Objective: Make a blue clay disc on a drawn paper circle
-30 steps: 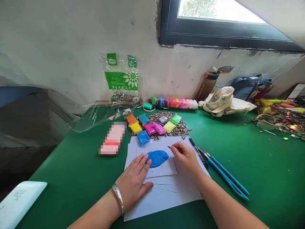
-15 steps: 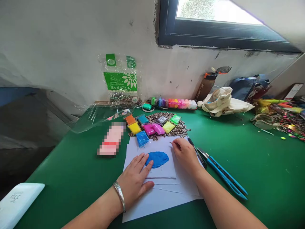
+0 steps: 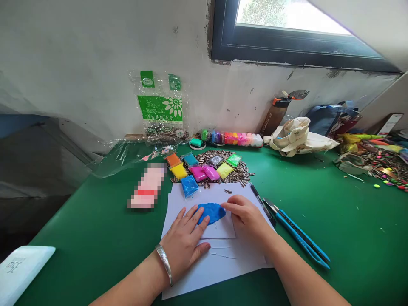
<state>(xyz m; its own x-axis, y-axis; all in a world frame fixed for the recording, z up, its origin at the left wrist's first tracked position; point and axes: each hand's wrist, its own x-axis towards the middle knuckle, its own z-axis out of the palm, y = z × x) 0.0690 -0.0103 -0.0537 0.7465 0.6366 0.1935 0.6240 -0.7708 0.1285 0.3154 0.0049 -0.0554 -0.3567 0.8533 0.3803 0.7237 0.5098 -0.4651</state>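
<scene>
Released the sunflower seed [image 3: 228, 191] from the grip of the right hand [image 3: 250, 216]; pinched between fingertips in both earlier views, now lying loose on the white paper [image 3: 208, 190], just beyond the blue clay [image 3: 213, 212]. Drawn down and nearer with that same hand, from above the paper to the clay's right-hand edge, fingertips now right at the rim. Slid the left hand [image 3: 186, 238] a little to the right, fingers now spread farther across the clay's left part, instead of mostly along its edge. Covered up, too, the left one of two small drawn marks below the clay, visible a second ago.
</scene>
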